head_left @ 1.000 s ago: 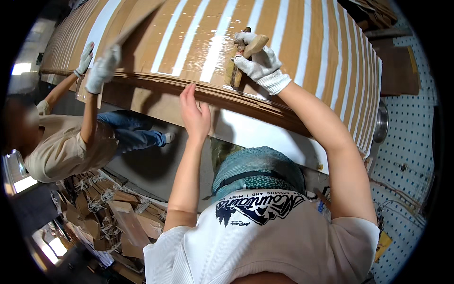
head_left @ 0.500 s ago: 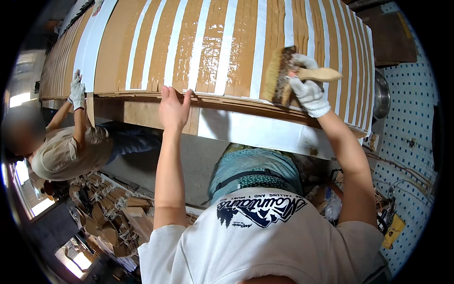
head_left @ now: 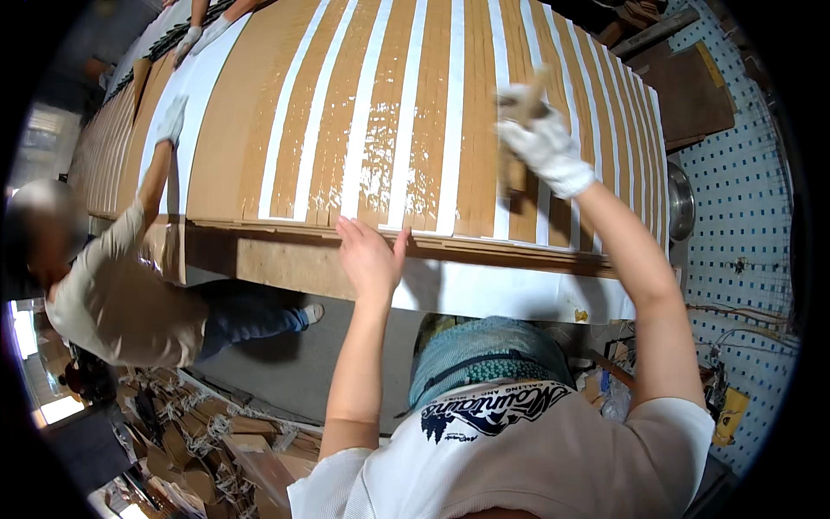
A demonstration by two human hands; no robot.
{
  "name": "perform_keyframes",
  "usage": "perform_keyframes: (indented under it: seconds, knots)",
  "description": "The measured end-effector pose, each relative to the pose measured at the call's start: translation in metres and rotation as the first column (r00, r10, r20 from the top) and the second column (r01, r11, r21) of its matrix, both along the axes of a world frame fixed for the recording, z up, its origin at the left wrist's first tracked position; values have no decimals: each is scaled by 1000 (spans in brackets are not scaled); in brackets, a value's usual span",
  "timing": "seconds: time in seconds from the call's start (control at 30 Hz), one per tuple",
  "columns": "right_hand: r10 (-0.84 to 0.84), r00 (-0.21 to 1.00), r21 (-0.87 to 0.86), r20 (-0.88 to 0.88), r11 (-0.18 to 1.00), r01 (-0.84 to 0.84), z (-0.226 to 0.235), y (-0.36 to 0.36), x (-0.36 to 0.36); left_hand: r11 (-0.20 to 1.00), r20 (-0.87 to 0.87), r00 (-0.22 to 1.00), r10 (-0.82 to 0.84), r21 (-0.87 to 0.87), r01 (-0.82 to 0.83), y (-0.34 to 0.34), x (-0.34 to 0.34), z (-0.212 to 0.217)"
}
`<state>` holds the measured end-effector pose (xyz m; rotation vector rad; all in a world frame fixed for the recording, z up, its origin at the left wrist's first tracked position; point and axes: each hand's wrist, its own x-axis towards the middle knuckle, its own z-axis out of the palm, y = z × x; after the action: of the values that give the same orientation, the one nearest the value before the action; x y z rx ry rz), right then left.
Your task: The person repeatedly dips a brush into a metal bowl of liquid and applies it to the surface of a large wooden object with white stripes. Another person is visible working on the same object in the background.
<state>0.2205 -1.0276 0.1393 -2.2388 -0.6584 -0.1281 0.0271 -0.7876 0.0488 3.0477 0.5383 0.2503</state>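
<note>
A wide spread of overlapping brown cardboard sheets (head_left: pixel 233 151) with white strips (head_left: pixel 405 121) between them covers the work table, and wet, shiny patches gleam on its middle part. My left hand (head_left: pixel 372 258) is bare; its fingers lie apart on the near edge of the sheets. In a white knitted glove, my right hand (head_left: pixel 550 147) grips a wide wooden-handled brush (head_left: pixel 516 177) over the right part of the spread. Motion blurs the brush, and I cannot tell whether its bristles touch the cardboard.
At the left, a co-worker (head_left: pixel 130 290) reaches a gloved hand onto a white sheet (head_left: pixel 201 95); another person's hands (head_left: pixel 203 35) touch its far end. A metal basin (head_left: pixel 681 203) stands right of the table. Cardboard scraps (head_left: pixel 186 432) lie heaped on the floor at lower left.
My right hand has turned the brush, its handle now pointing away from me. My left hand stays on the near edge. The co-worker leans farther over the white sheet; my view has shifted.
</note>
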Motion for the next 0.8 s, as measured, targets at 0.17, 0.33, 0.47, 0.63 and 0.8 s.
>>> perform_keyframes:
  seconds: [0.17, 0.33, 0.47, 0.63, 0.8]
  knots:
    - [213, 977, 286, -27, 938, -196, -39, 163, 40, 997, -23, 999, -30, -74, 28, -6, 8, -1]
    - [83, 939, 74, -333, 995, -62, -65, 153, 64, 999, -50, 998, -26, -44, 24, 0, 4, -4]
    - [-286, 860, -154, -424, 958, 243, -54, 33, 54, 999, -64, 998, -22, -30, 20, 2, 0, -5]
    - [-322, 946, 332, -45, 888, 318, -92, -121, 33, 999, -90, 995, -38, -29, 36, -12, 6, -6]
    - [-506, 863, 206, 6, 845, 494, -136, -226, -14, 993, -78, 997, 15, -113, -23, -14, -2, -11]
